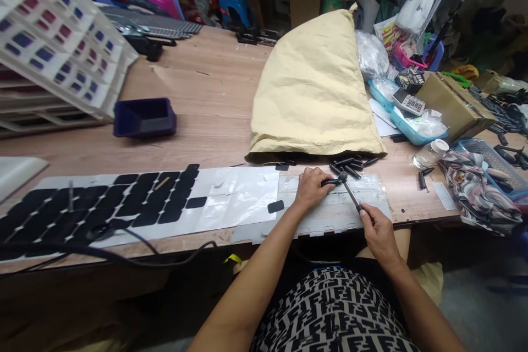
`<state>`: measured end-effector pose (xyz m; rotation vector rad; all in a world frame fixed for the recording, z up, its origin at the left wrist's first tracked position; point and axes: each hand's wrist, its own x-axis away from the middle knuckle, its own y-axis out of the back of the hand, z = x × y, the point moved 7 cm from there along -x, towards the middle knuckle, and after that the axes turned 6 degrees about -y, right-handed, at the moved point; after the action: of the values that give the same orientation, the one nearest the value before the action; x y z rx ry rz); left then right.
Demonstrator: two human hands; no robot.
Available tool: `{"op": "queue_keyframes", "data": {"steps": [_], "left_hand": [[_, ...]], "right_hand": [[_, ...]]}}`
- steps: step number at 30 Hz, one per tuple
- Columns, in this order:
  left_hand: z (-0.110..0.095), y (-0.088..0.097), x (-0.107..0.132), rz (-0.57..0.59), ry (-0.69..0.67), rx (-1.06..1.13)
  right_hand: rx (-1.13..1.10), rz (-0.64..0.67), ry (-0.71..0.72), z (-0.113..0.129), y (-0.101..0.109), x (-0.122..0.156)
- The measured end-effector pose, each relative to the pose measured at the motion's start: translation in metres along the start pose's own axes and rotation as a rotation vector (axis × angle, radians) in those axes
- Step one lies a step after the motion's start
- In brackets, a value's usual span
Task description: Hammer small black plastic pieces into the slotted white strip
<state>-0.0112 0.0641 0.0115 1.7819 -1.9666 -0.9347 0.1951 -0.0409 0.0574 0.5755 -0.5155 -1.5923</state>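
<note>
My left hand (312,188) is closed on a small black cylindrical piece (329,181) and rests on the grey-white board (322,217) at the table's front edge. My right hand (377,231) grips a metal-shafted tool with a rounded dark head (351,195). That head meets the end of the black piece, or lies right over it; I cannot tell which. Just beyond both hands lies a loose pile of black cylindrical pieces (350,164). Left of my left hand is a single black rounded patch (276,207).
A big cream sack (313,88) stands behind the hands. Left are a white sheet (243,192) with rows of black patches, a cable (124,257), a dark blue tray (144,118) and a white basket (61,38). Right are a jar (430,154), a cloth (480,190) and blue baskets (495,162).
</note>
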Motion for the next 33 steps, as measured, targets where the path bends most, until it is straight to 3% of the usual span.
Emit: {"op": "queue_keyframes", "data": {"steps": [5,19,22,26,29,33], "left_hand": [[-0.001,0.0,0.0,-0.017,-0.028,-0.014],[-0.001,0.0,0.001,0.006,-0.008,-0.043],[0.002,-0.002,0.0,-0.002,-0.01,-0.05],[0.0,0.002,0.002,0.006,-0.034,-0.041],[-0.021,0.012,0.023,0.024,-0.165,-0.016],[-0.051,0.011,0.085,0.085,-0.396,-0.067]], "right_hand": [[0.082,-0.036,0.08,0.002,0.0,0.0],[0.073,0.039,0.069,0.008,-0.012,-0.003],[0.114,-0.035,0.062,-0.002,0.003,-0.009],[0.348,-0.262,0.029,-0.024,0.04,-0.017],[0.58,-0.394,-0.01,-0.043,0.062,-0.019],[0.741,-0.46,-0.007,-0.061,0.07,-0.018]]}}
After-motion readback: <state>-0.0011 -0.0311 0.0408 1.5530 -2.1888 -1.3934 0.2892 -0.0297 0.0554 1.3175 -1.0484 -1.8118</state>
